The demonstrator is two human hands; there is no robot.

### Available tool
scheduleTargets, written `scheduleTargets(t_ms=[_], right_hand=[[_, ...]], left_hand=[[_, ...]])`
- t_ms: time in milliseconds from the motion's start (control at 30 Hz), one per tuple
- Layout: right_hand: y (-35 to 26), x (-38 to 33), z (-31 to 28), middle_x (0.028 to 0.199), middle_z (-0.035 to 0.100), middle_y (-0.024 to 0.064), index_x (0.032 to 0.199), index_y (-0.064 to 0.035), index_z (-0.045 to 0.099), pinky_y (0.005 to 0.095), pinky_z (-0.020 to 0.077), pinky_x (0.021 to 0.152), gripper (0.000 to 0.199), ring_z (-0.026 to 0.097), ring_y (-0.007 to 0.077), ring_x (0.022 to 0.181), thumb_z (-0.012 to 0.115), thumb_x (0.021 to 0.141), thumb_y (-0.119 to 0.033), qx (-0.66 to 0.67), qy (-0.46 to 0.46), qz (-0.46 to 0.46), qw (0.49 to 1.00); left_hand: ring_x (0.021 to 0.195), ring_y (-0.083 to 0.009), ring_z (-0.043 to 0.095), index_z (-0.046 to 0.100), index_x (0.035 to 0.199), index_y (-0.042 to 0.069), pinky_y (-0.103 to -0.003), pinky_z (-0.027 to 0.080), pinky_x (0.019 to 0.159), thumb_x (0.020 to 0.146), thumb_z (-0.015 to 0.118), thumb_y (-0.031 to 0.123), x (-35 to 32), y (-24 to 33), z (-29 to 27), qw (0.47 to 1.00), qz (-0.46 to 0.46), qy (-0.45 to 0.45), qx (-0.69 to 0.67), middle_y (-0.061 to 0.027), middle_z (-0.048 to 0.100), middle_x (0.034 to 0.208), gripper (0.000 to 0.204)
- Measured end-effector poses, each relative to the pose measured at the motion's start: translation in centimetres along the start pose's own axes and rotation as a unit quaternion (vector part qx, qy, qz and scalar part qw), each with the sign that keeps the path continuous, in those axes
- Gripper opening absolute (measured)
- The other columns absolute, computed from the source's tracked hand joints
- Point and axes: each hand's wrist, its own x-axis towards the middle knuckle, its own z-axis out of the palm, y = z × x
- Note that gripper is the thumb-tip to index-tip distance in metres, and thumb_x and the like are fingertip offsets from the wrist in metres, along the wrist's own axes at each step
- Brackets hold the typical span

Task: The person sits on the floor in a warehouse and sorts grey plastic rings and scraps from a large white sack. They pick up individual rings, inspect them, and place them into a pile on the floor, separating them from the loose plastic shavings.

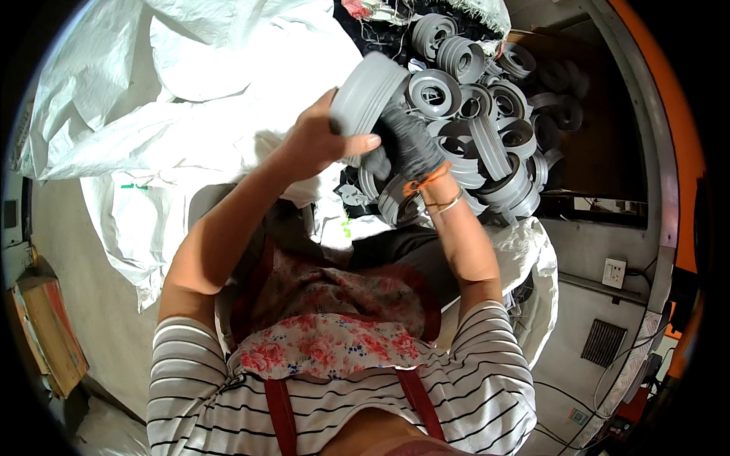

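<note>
Gripping one grey ring [369, 95], the bare left hand [313, 144] and gloved right hand [411, 140] extend forward. Unreadable green print [135, 186] marks white sheeting [144, 228].

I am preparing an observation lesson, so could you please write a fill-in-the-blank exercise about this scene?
1. The bare ____ hand holds a grey, ring-shaped, plastic-looking part.
2. The dark grey glove and orange band are worn on the ____ arm.
3. Similar grey rings are piled to the ____ of the held part.
4. The flowered cloth apron has two ____-coloured straps.

Missing words: left; right; right; red.
</note>
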Motion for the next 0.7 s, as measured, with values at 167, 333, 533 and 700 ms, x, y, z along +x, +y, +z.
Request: scheduleTargets(t_ms=[167, 333, 533, 700], right_hand=[[6.9, 6.2, -3.4, 0.104, 0.062, 0.0214, 0.107, -0.0021, 0.062, 0.0414, 0.0445, 0.088, 0.045, 0.057, 0.0374, 0.102, 0.056, 0.084, -0.04, -0.344, 0.053, 0.029, 0.937], [18.2, 14.4, -9.9, 0.122, 0.056, 0.0172, 0.114, -0.0093, 0.063, 0.0428, 0.0406, 0.098, 0.044, 0.053, 0.0344, 0.113, 0.05, 0.084, -0.038, -0.535, -0.008, 0.126, 0.835], [23.1, 18.6, -6.3, 0.119, 0.057, 0.0166, 0.119, -0.0128, 0.06, 0.0419, 0.0411, 0.096, 0.055, 0.053, 0.0344, 0.112, 0.04, 0.086, -0.052, -0.564, -0.025, 0.165, 0.809], [16.4, 13.7, -6.2, 0.089, 0.066, 0.017, 0.09, -0.0043, 0.066, 0.0411, 0.0485, 0.079, 0.028, 0.062, 0.0356, 0.086, 0.063, 0.08, -0.031, -0.417, 0.076, 0.052, 0.904]], left_hand=[[0.097, -0.0328, 0.059, 0.042, 0.127, -0.006, -0.038, 0.051, 0.079, 0.068, 0.08, 0.022, 0.7, 1.0, -4.5, 0.913, 0.168, 0.237, 0.286, -0.0224, 0.056, 0.11, 0.076], [0.12, -0.0322, 0.045, 0.035, 0.133, -0.011, -0.036, 0.038, 0.099, 0.073, 0.075, 0.035, 1.8, 1.6, -5.6, 0.915, -0.021, 0.325, 0.24, -0.0299, 0.044, 0.128, 0.085], [0.121, -0.0302, 0.047, 0.049, 0.125, -0.003, -0.04, 0.032, 0.104, 0.082, 0.069, 0.032, 1.4, 0.9, -3.1, 0.952, -0.145, 0.213, 0.163, -0.0217, 0.051, 0.127, 0.059], [0.12, -0.0299, 0.047, 0.047, 0.125, -0.008, -0.038, 0.034, 0.103, 0.082, 0.068, 0.032, 2.6, 0.0, -2.5, 0.962, -0.226, 0.15, -0.034, -0.0249, 0.05, 0.125, 0.063]])
